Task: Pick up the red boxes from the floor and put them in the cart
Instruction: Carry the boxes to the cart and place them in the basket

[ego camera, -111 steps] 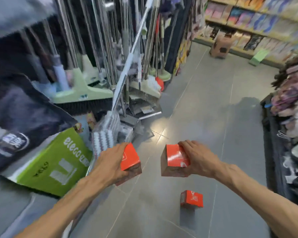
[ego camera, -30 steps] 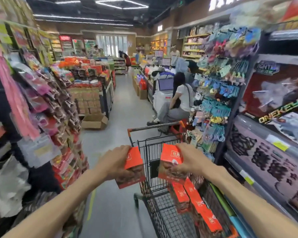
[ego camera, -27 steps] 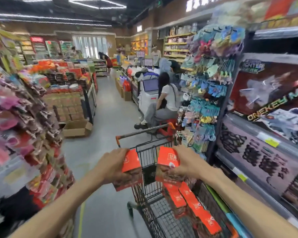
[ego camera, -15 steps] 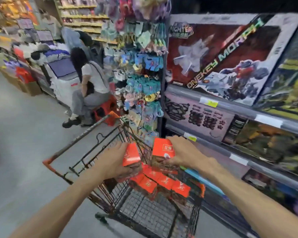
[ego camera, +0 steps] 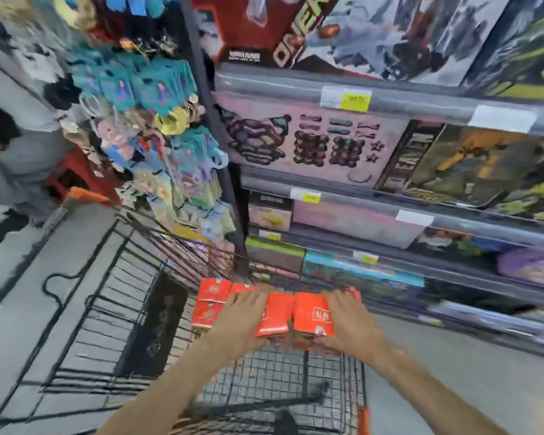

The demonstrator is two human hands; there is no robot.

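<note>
Toy aisle, wire cart (ego camera: 85, 312) | left hand (ego camera: 242, 318), right hand (ego camera: 349, 321) each grip a red box (ego camera: 272, 315), lowering onto stack at far end | next: let go

A shop: shelves (ego camera: 421, 196) with price tags (ego camera: 355, 100) hold what look like boxed toys (ego camera: 311, 142), trinkets (ego camera: 157, 127) hang from a rack, and a wire cart (ego camera: 113, 309) stands alongside.

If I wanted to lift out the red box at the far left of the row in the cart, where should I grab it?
Take the leftmost red box from above, pinching its two broad faces near the top edge. It stands upright in the cart, its top exposed, while a neighbouring box crowds its right side by the left hand.
</note>
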